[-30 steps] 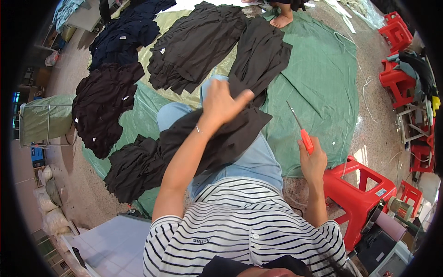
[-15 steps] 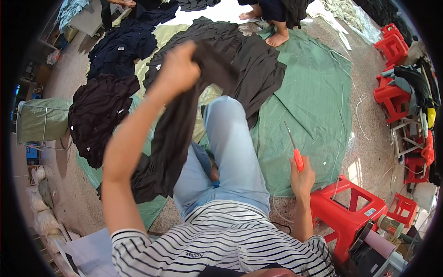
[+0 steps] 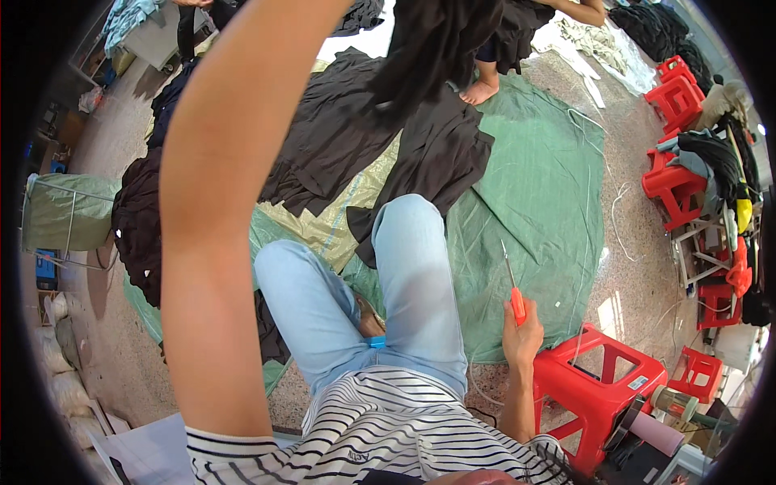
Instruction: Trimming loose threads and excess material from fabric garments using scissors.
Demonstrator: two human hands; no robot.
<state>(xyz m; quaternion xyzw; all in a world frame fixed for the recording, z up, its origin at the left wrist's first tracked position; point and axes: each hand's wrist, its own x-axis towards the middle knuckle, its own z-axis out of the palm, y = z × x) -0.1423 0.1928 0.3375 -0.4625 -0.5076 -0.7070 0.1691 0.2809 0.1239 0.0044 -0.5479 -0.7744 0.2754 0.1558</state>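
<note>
My left arm [image 3: 214, 218] stretches far up across the view, and its hand lies beyond the top edge, out of sight. Just right of that arm, a dark garment [image 3: 436, 56] hangs in the air, blurred by motion; whether the hand still grips it cannot be seen. Low on the right, my right hand [image 3: 525, 335] is closed around a red-handled tool [image 3: 518, 305] with a thin metal shaft pointing up and away. Dark garments [image 3: 339, 137] lie spread on the floor sheet ahead of my knees, with another dark piece [image 3: 440, 149] beside them.
A green sheet [image 3: 541, 186] covers the floor. A red plastic stool [image 3: 598, 380] stands by my right forearm; more red stools [image 3: 675, 186] line the right side. Across from me, a co-worker's bare foot [image 3: 482, 90] rests near the garments. Dark clothing [image 3: 137, 218] is heaped at left.
My left arm has swung up and forward, carrying the dark garment off my lap toward the far side. The right hand keeps its hold on the red-handled tool, slightly lower in view.
</note>
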